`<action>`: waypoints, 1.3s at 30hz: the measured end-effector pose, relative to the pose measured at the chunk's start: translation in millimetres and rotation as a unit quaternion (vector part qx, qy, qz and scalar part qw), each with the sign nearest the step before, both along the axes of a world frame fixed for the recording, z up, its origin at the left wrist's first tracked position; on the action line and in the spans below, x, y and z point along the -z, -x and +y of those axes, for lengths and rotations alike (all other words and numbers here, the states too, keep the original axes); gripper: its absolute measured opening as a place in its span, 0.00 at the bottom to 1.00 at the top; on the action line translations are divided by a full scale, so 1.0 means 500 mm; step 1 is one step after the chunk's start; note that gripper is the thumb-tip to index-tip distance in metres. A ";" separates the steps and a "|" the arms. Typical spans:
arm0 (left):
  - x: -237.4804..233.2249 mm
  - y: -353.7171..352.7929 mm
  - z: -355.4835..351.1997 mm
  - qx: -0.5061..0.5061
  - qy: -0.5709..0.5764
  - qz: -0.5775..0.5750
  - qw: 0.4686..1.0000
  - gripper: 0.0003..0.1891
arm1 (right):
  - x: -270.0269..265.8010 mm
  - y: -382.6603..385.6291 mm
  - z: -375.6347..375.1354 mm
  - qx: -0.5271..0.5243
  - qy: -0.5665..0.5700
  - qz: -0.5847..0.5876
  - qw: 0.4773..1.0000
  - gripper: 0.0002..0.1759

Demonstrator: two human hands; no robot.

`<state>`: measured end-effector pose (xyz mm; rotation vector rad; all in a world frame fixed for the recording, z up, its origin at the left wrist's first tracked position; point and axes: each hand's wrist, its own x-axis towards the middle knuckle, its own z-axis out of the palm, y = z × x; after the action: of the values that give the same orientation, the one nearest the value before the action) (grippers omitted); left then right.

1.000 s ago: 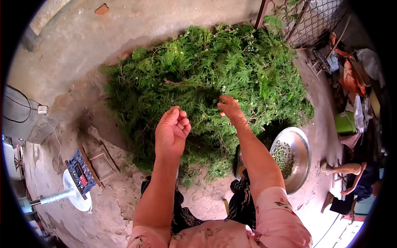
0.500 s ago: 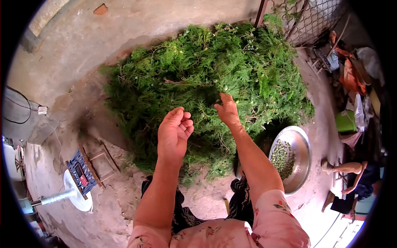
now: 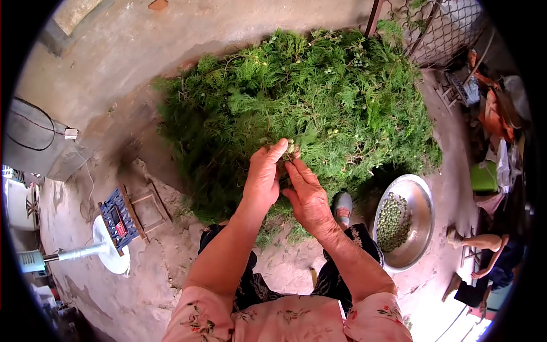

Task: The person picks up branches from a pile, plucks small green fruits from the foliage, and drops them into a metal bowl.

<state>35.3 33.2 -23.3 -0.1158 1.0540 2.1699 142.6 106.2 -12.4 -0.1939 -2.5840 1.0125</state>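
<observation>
A large heap of green conifer branches (image 3: pixel 353 102) lies on the ground in front of me. Over its near edge my two hands are close together. The fingertips of my left hand (image 3: pixel 265 174) are closed around a sprig (image 3: pixel 290 145) with small pale green cones. My right hand (image 3: pixel 309 199) meets the same sprig from the right, its fingers bent together at the stem. To the right stands a metal basin (image 3: pixel 420 228) partly filled with small round green cones (image 3: pixel 393 222).
A low stool with a patterned seat (image 3: pixel 119 219) and a white round base (image 3: pixel 114 256) stand at left. Another person's leg (image 3: pixel 484 242) shows at right, below bags and an orange cloth (image 3: pixel 494 117). Wire mesh (image 3: pixel 450 34) rises at back right.
My hands, apart before, have come together around a sprig. The right hand has drawn back from the heap. A shoe now shows beside my right arm, and the view has shifted slightly.
</observation>
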 end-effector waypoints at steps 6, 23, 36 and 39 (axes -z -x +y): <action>-0.037 -0.018 0.012 0.007 0.001 0.028 1.000 0.07 | -0.037 -0.014 0.037 0.121 0.079 0.127 0.981 0.10; -0.027 -0.051 0.045 0.075 0.091 0.164 0.979 0.06 | -0.063 -0.004 0.105 0.139 0.505 -0.035 0.851 0.11; -0.050 -0.042 0.046 0.017 0.100 0.089 0.991 0.07 | -0.048 -0.010 0.102 0.066 0.635 0.015 0.770 0.09; -0.045 -0.050 0.048 0.025 0.074 0.101 0.992 0.06 | -0.037 -0.007 0.089 0.046 0.584 0.027 0.810 0.12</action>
<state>60.1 57.1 -0.9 0.0644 1.3190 2.0888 146.0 150.9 5.9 -0.5539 -1.5080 2.3532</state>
